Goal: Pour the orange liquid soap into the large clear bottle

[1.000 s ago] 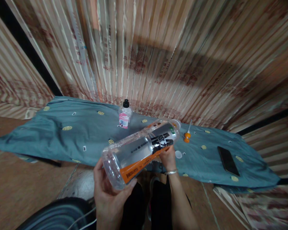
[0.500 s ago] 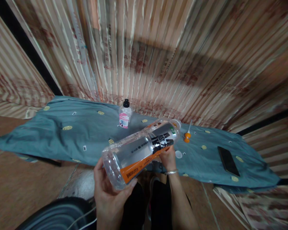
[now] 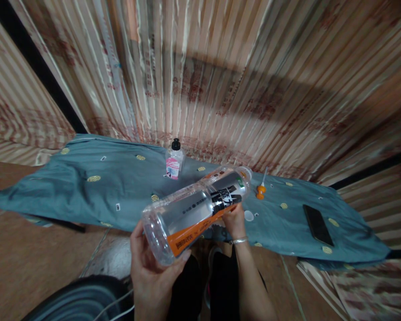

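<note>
A large clear plastic bottle (image 3: 190,209) with an orange and black label lies tilted across my view, its base toward me at the left and its neck pointing away to the right. My left hand (image 3: 155,263) is wrapped round the base from below. Under the neck end, my right hand (image 3: 234,219) supports the bottle; its fingers are mostly hidden behind it. Just past the neck, an orange pump top with a clear tube (image 3: 261,191) lies on the cloth. Close to my right hand is a small white round disc (image 3: 249,216).
A small clear bottle with a black cap and pink label (image 3: 173,162) stands toward the back of the blue-green cloth (image 3: 120,187). A dark phone (image 3: 318,224) lies at the right. Striped curtains (image 3: 200,80) hang behind. At lower left are a round black object (image 3: 80,298) and white cables.
</note>
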Action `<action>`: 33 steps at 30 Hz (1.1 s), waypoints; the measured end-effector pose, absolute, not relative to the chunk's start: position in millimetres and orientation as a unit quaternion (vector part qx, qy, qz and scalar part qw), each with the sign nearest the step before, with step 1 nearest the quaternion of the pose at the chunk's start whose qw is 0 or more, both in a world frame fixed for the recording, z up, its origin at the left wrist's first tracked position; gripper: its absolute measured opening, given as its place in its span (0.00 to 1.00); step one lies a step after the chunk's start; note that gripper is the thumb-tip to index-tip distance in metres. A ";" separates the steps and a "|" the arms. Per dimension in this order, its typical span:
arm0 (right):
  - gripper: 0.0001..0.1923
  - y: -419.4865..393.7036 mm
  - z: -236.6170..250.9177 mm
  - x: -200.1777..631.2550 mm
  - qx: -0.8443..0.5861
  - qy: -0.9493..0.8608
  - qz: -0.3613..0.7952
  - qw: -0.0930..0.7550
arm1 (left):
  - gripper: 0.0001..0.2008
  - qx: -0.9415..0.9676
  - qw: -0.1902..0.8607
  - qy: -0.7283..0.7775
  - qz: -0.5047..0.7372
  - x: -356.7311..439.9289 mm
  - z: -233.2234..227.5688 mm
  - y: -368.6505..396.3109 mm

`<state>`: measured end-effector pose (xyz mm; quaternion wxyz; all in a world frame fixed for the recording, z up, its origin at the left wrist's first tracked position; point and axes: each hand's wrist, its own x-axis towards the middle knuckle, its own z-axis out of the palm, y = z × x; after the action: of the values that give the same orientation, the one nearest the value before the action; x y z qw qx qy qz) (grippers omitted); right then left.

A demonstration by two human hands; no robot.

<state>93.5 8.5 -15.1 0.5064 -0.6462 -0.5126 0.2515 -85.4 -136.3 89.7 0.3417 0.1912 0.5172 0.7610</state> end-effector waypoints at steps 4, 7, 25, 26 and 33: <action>0.27 9.0 -12.7 92.6 -0.642 -0.514 0.250 0.511 | 0.42 0.178 0.345 0.502 0.773 -85.1 88.9 -135.8; 0.27 8.8 -10.7 91.8 -0.629 -0.517 0.257 0.520 | 0.42 0.187 0.344 0.500 0.772 -85.1 88.9 -135.5; 0.30 9.0 -15.8 92.8 -0.626 -0.523 0.248 0.523 | 0.43 0.194 0.336 0.509 0.768 -87.0 87.0 -134.4; 0.29 9.3 -16.7 92.9 -0.621 -0.528 0.244 0.526 | 0.43 0.195 0.336 0.509 0.768 -87.6 86.2 -134.3; 0.30 9.3 -18.2 93.9 -0.632 -0.528 0.237 0.514 | 0.42 0.199 0.338 0.505 0.768 -89.4 85.0 -134.0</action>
<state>93.9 9.3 -18.2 0.5144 -0.6323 -0.5285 0.2371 -89.4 -134.0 85.0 0.3384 0.1993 0.5053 0.7684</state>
